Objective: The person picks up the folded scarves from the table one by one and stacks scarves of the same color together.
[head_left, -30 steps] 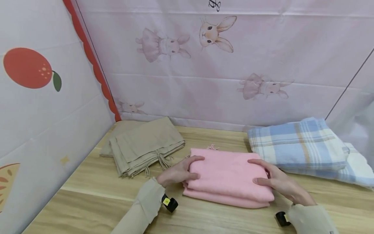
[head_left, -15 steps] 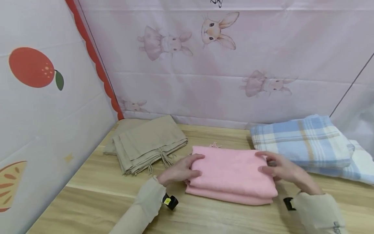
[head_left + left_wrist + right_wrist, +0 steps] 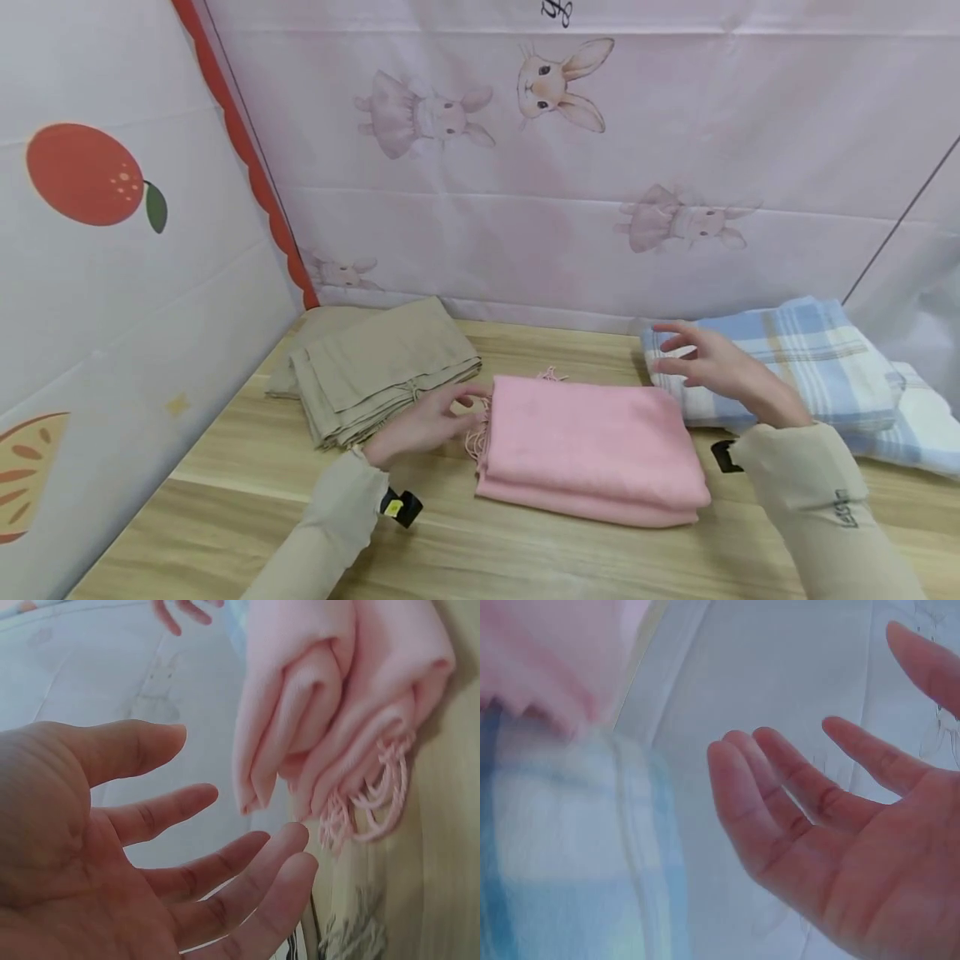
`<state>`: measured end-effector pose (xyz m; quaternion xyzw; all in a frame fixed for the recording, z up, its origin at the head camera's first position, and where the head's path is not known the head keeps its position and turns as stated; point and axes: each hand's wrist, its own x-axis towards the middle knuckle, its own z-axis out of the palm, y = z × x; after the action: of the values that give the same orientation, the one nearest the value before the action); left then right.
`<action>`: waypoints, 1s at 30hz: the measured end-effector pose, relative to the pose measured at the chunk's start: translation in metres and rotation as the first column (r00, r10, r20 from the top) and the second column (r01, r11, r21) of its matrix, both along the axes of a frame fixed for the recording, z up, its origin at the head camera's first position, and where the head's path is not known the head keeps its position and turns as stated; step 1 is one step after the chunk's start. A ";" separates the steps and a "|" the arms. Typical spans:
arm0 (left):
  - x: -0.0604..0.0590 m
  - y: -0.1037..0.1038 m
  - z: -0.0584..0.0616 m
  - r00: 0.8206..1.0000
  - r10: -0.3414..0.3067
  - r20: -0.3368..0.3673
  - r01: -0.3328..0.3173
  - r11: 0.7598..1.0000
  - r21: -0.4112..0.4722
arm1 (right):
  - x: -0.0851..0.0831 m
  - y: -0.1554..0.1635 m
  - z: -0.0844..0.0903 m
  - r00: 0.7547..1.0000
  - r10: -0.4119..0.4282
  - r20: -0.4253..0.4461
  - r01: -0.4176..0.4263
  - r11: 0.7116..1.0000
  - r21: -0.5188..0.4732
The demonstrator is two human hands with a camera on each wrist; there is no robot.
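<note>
your left grip [image 3: 426, 423] is loosely spread with nothing in it, just left of the folded pink cloth [image 3: 592, 446], which lies mid tabletop [image 3: 465, 550]. your right grip [image 3: 712, 365], also spread and holding nothing, hangs by the left end of the folded plaid cloth [image 3: 817, 358], far right; beige cloths [image 3: 390, 350] lie far left.

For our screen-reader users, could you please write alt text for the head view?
A folded pink cloth lies on a wooden table, with a person's empty left hand beside it and empty right hand near folded blue plaid cloths at right. Folded beige cloths lie at left.
</note>
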<state>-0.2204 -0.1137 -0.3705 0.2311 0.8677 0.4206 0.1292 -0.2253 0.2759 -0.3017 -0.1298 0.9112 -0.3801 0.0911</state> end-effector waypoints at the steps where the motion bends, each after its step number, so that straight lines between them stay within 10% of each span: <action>1: 0.000 -0.002 0.000 1.000 0.013 0.004 -0.013 1.000 -0.008 | -0.002 -0.003 0.002 1.000 0.000 0.002 0.000 1.000 -0.007; 30: 0.012 -0.044 0.001 0.986 0.153 -0.069 -0.152 0.988 0.021 | -0.046 -0.089 0.019 0.994 0.084 0.066 -0.063 0.963 -0.263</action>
<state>-0.2085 -0.1578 -0.3697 0.1798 0.8835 0.4276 0.0645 -0.2717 0.1873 -0.2823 -0.1598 0.8437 -0.4976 0.1222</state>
